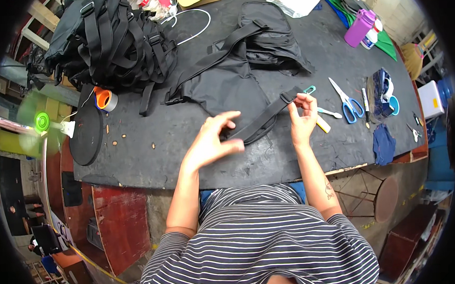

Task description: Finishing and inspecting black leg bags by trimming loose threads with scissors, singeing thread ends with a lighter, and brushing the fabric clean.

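Basically, right hand [304, 120] pinches strap [264, 119] near buckle [287, 97]; left hand [211, 141] spread, seemingly empty; best keep strap flat and untwisted.

Left hand [207, 142]: thumb blurred; whether it touches the strap [264, 119], can't tell. Strap's far end partly covered by fingers of the right hand [303, 123]. Left of the left fingers, crumbs [115, 143] too small to identify; farther left, fan [41, 121] blades blurred. Beyond the left fingers, heap of black bags [109, 46] cut by upper edge. Beyond the right fingers, white plastic [295, 0] likewise cut off.
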Demonstrator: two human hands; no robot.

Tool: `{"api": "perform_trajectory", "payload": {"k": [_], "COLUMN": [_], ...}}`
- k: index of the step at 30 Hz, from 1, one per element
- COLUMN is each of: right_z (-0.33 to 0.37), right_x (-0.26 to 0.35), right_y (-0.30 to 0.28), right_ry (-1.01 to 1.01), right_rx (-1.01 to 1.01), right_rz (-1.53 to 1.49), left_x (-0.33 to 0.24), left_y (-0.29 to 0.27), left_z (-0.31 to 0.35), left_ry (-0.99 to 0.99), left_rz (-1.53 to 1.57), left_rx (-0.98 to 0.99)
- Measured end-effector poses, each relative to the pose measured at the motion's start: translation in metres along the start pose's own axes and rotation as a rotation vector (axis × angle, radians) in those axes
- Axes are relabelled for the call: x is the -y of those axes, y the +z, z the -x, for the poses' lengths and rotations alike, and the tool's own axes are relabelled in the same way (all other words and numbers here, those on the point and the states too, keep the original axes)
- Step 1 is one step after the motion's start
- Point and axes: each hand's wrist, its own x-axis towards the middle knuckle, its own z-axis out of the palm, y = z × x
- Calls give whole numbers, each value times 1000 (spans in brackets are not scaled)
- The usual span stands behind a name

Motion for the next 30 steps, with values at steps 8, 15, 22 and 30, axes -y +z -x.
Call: {"api": "perform_trajectory", "payload": {"k": [8, 15, 22, 30], "right_z": [-7, -1, 18, -14], "right_x": [-1, 10, 32, 25], "right_y": [-2, 8, 13, -50], "right_ry": [57, -38, -398, -137], "right_rx": [-46, -56, 186, 68], "right_rz": [19, -14, 159, 679], "left_x": [20, 26, -8, -11], "left_y": [4, -10, 59, 73], "left_z": [12, -4, -82, -97], "left_ry": [394, 250, -41, -36], "left_rz": [-157, 535, 663, 845], "left_rx": [-180, -532, -40, -124]}}
